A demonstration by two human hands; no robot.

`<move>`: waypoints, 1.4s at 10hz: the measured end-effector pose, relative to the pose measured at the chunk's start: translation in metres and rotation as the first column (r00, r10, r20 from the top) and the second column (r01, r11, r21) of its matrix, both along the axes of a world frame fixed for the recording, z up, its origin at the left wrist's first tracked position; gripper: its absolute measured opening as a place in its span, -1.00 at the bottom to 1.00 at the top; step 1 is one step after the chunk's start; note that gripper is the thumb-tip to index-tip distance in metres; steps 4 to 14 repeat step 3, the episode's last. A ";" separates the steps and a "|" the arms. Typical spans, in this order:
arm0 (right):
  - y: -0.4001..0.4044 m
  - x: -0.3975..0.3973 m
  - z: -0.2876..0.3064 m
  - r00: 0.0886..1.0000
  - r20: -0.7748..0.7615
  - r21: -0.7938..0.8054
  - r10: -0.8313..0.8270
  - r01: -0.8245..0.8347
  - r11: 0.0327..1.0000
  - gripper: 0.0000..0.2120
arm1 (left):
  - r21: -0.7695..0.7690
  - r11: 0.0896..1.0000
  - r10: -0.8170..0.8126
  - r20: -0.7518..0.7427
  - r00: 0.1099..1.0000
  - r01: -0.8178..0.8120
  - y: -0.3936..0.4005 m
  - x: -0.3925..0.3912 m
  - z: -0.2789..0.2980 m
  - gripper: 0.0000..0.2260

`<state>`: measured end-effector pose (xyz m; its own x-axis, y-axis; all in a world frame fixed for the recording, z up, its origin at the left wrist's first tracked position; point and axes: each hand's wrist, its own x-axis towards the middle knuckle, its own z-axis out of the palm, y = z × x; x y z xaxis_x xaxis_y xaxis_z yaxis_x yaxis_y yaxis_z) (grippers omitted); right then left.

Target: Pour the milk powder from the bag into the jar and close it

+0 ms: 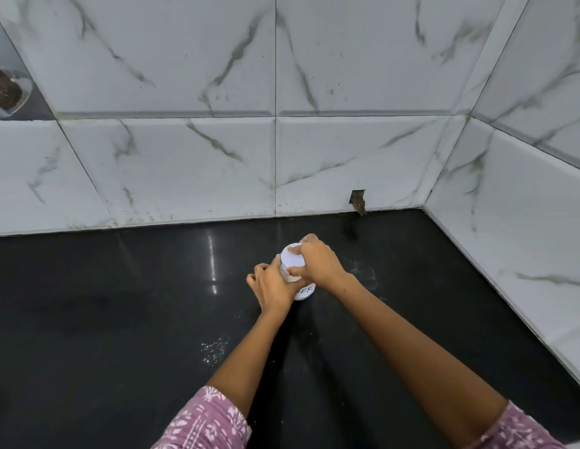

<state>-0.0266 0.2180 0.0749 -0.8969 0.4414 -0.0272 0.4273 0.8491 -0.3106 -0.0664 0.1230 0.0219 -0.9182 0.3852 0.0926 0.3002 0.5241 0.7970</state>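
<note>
A small white jar (304,291) with a handwritten label stands on the black countertop (104,319), near the middle. Its white lid (291,256) sits on top. My left hand (270,286) wraps around the jar's body from the left. From the right, my right hand (316,259) grips the lid's rim with thumb and fingers. The jar's contents are hidden. No milk powder bag is in view.
White grains (214,348) are scattered on the counter in front of the jar. Marble-patterned tiled walls (275,157) close the back and right sides. A small hole (358,200) sits in the back wall at counter level. A bowl (10,92) shows at the far left edge.
</note>
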 end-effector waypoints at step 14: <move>-0.001 0.010 -0.011 0.997 -0.074 -0.035 -0.024 0.021 0.999 -0.48 | -0.319 0.946 -0.162 -0.295 0.942 0.063 -0.014 -0.005 -0.007 -0.23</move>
